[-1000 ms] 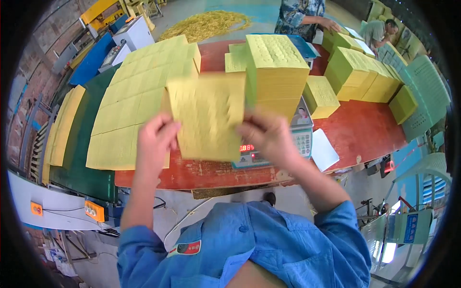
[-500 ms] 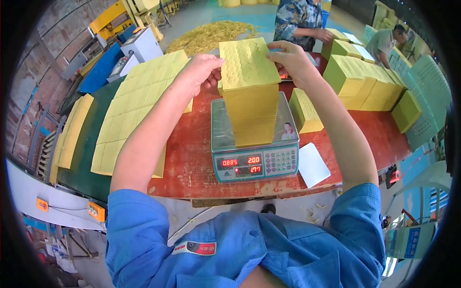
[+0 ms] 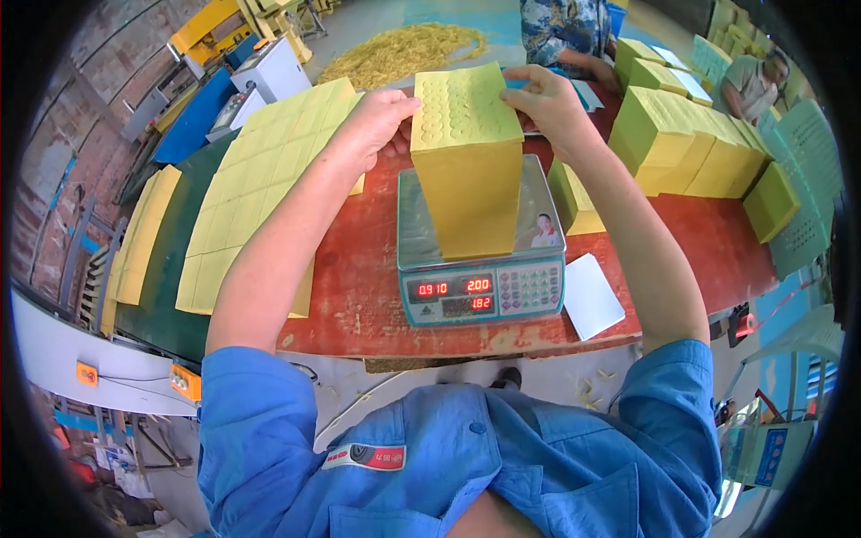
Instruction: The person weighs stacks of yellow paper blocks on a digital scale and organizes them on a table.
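Observation:
A tall stack of yellow paper [image 3: 468,193] with rows of round imprints on its top stands upright on the teal digital scale [image 3: 529,294]. My left hand [image 3: 380,124] is closed at the upper left edge, thumb and forefinger against the top sheets. At the upper right corner my right hand [image 3: 547,106] pinches the edge of the same sheets, its thumb on the near side. Partly hidden behind my right forearm is a smaller yellow paper stack [image 3: 576,202], right of the scale. Red digits glow on the scale's display.
Rows of yellow paper stacks [image 3: 256,193] cover the left, more paper blocks [image 3: 677,148] the right. A white pad [image 3: 594,298] lies by the scale on the red table [image 3: 350,309]. Across the table a person in camouflage [image 3: 565,36] works; another person [image 3: 753,88] is at far right.
The top sheets now lie more squarely on the stack, and the scale's digits read higher. Both hands stay at its upper edges. The person in camouflage has lowered an arm toward the table.

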Demonstrator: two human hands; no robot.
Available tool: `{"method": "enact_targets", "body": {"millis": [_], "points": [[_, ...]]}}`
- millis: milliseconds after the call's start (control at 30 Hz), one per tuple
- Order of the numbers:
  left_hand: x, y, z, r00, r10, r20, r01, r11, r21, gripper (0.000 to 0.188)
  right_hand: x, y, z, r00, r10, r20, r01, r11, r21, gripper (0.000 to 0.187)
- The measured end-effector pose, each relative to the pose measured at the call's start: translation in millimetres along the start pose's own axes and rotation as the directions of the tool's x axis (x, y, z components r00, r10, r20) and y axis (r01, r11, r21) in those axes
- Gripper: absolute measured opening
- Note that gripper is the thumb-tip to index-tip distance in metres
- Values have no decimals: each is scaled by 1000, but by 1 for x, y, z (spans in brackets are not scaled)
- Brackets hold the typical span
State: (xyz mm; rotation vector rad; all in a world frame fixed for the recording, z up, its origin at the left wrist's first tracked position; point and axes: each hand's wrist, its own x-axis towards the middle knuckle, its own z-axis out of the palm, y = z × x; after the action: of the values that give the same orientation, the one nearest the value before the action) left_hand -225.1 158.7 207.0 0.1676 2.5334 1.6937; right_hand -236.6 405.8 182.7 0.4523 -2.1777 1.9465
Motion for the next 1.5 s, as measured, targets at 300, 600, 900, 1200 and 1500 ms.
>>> {"method": "enact_targets", "body": {"millis": [300,600,900,1200,1500], "points": [[-3,-22,7,968,214,-133,-185,962,203,26,-10,6,11,957,-258,-132,173,875,-453,35],[-90,-54,10,949,240,-207,-260,963,-75,26,-35,32,-7,923,-173,-343,111,975,-192,23],[-259,-300,-15,881,-274,-385,264,961,-79,27,-216,185,-176,753,18,-658,-296,902,-313,27],[-306,-328,-12,779,-508,-368,391,852,-350,27,-306,240,-180,603,-113,-789,-522,692,-499,24],[-313,-330,-16,771,-530,-353,418,840,-347,28,-306,243,-183,588,-101,-802,-536,694,-481,23]]}}
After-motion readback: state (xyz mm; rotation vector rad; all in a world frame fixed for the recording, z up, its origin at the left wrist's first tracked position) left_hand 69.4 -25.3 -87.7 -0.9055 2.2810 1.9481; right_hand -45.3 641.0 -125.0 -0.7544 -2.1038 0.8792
